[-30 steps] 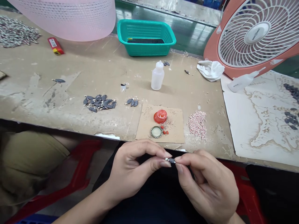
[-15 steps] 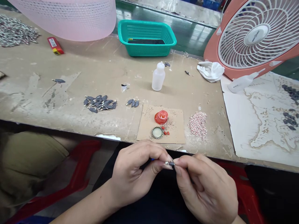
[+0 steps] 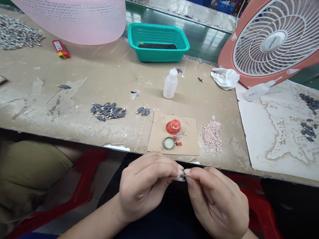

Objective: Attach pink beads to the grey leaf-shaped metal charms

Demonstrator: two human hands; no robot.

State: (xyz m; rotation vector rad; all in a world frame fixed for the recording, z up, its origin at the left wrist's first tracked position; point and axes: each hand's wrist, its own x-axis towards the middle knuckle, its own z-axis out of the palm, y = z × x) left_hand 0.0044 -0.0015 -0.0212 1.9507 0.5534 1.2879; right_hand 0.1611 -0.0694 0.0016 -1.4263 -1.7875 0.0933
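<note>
Between the fingertips of both hands is a small dark grey piece with a pale bead-like tip [image 3: 183,175], mostly covered by the fingers. My left hand [image 3: 149,186] pinches its pale end; my right hand [image 3: 216,196] pinches the dark end. Both hands are closed, just off the table's front edge. Beyond them on a cardboard square [image 3: 154,142] lie an upturned red cup [image 3: 173,126], a bottle cap [image 3: 169,143] and a few small red bits [image 3: 177,143]. A pile of similar dark leaf-shaped pieces [image 3: 108,111] lies to the left, with a smaller group [image 3: 143,111] beside it.
A heap of tiny pinkish beads [image 3: 211,135] sits right of the cardboard. Farther back stand a translucent squeeze bottle [image 3: 170,84], a green basket [image 3: 159,55], a pink basket [image 3: 99,33] and a fan [image 3: 271,43]. Another person's leg [image 3: 30,179] and a red stool [image 3: 82,186] are at left.
The fingers of my left hand have closed farther over the small piece, so less of its pale tip shows. The whole view has shifted slightly.
</note>
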